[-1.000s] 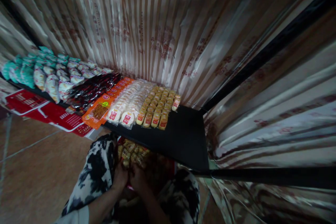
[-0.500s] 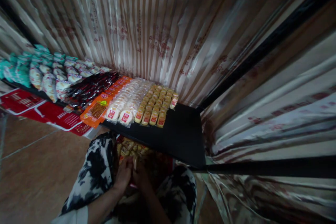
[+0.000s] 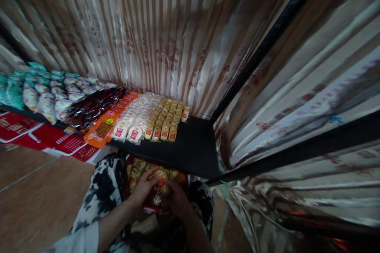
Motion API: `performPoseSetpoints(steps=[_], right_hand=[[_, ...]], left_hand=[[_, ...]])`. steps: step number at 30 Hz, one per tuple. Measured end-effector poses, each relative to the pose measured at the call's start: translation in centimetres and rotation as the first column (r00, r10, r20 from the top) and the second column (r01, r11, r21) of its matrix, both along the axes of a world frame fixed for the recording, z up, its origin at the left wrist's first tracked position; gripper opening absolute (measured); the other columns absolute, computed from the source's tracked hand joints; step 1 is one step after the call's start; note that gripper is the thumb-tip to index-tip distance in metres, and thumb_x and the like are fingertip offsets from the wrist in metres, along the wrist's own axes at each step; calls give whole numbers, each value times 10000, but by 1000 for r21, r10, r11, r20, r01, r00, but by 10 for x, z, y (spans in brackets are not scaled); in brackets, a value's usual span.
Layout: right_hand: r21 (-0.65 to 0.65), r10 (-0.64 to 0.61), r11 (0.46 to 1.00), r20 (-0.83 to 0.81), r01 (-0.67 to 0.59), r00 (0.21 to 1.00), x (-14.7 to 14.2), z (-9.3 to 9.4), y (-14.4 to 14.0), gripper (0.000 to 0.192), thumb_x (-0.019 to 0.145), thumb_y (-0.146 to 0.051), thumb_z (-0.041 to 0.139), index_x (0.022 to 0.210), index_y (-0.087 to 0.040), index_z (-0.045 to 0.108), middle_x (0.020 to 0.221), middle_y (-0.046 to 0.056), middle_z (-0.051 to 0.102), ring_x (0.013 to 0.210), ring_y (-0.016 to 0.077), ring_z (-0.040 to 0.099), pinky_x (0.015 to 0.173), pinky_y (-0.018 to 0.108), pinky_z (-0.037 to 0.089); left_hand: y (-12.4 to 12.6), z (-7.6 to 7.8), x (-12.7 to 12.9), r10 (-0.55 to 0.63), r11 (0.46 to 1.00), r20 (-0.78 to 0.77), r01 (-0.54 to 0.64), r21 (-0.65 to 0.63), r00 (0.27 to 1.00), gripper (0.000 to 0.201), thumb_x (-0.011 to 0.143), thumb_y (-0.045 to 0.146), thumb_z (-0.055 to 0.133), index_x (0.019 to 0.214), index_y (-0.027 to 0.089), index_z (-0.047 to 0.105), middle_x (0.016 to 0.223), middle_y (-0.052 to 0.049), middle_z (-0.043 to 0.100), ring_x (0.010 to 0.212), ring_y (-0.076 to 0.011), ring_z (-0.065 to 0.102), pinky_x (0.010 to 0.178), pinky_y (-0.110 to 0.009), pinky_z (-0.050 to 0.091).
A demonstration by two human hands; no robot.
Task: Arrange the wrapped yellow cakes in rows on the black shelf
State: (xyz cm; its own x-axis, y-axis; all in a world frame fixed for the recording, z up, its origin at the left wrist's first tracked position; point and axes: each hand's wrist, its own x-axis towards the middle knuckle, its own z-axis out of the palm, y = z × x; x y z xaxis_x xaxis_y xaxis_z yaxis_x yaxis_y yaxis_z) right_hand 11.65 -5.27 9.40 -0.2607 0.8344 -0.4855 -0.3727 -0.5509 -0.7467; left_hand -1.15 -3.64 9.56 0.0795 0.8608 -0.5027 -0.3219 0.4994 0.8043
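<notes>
A: Starting close in, what are the hands doing?

B: Both are sitting low in the frame, over the lap. Left hand [image 3: 143, 187] is curling its fingers [image 3: 152, 174] round small yellow snack packets [image 3: 162, 178], and the right hand [image 3: 175, 201] is gripping the same bunch from the other side, thumb up top. So both are closed on packets, tho it's dim and blurry there and I can't count how many.

A: Where are those packets sitting?

B: Just above a red box [image 3: 184, 178] that's resting betw. the knees, w/ more yellow packets [image 3: 137, 167] lying inside it. Black-and-white patterned trousers [image 3: 102, 189] are showing on either side of the box, and a pale sleeve [image 3: 75, 241] is covering the left forearm.

A: Next out?

B: A black shelf [image 3: 192, 150] is running just beyond the box. Its right part is showing bare black surface. Further left, rows of goods are lying flat: yellow snack packs [image 3: 168, 120], then white round ones w/ red labels [image 3: 132, 120], an orange pack row [image 3: 109, 120], dark red packs [image 3: 92, 104], then white-and-teal bags [image 3: 38, 91] at the far left.

A: And below / behind?

B: Red cartons [image 3: 44, 140] are lying under the shelf's left end on a brown floor [image 3: 35, 197]. Striped shiny curtain [image 3: 166, 35] is hanging behind and wrapping round the right side, w/ black frame bars [image 3: 267, 43] crossing it.
</notes>
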Motion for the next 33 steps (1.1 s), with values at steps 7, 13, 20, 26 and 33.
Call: performPoseSetpoints(steps=[7, 13, 20, 26, 33], right_hand=[[259, -50, 966, 295, -30, 954, 16, 17, 16, 407, 689, -535, 588, 828, -162, 675, 824, 50, 687, 803, 200, 620, 718, 294, 470], [348, -230, 929, 279, 125, 932, 23, 18, 35, 454, 568, -502, 710, 882, -175, 668, 867, 77, 703, 787, 224, 650, 730, 341, 507], [437, -321, 877, 220, 201, 921, 43, 28, 59, 396, 616, -452, 698, 902, -180, 670, 870, 73, 705, 791, 209, 654, 737, 341, 519], [429, -562, 794, 249, 430, 789, 64, 18, 111, 459, 554, -454, 707, 889, -147, 641, 870, 91, 700, 806, 212, 650, 783, 334, 497], [500, -632, 754, 372, 426, 680, 78, 9, 177, 441, 649, -478, 603, 955, -162, 624, 877, 82, 681, 813, 204, 631, 759, 315, 481]], left_hand=[[21, 23, 8, -27, 976, -164, 62, 210, 986, 442, 602, 322, 667, 1000, 154, 574, 667, 28, 569, 600, -100, 524, 602, -223, 441], [46, 46, 13, -124, 897, -459, 297, 328, 880, 352, 666, 163, 527, 1015, 147, 575, 846, -23, 636, 738, -126, 559, 697, -230, 452], [72, 58, 44, -43, 863, -621, 343, 372, 783, 494, 711, 177, 498, 1201, 123, 481, 913, -61, 627, 787, -146, 580, 778, -283, 470], [89, 63, 85, 50, 857, -543, 243, 454, 838, 423, 789, 222, 440, 1199, 126, 481, 1225, -134, 529, 1084, -189, 525, 940, -312, 414], [131, 48, 121, 7, 891, -614, 273, 362, 789, 436, 845, 262, 357, 1235, 112, 479, 1320, -119, 474, 1241, -219, 390, 1083, -370, 236]])
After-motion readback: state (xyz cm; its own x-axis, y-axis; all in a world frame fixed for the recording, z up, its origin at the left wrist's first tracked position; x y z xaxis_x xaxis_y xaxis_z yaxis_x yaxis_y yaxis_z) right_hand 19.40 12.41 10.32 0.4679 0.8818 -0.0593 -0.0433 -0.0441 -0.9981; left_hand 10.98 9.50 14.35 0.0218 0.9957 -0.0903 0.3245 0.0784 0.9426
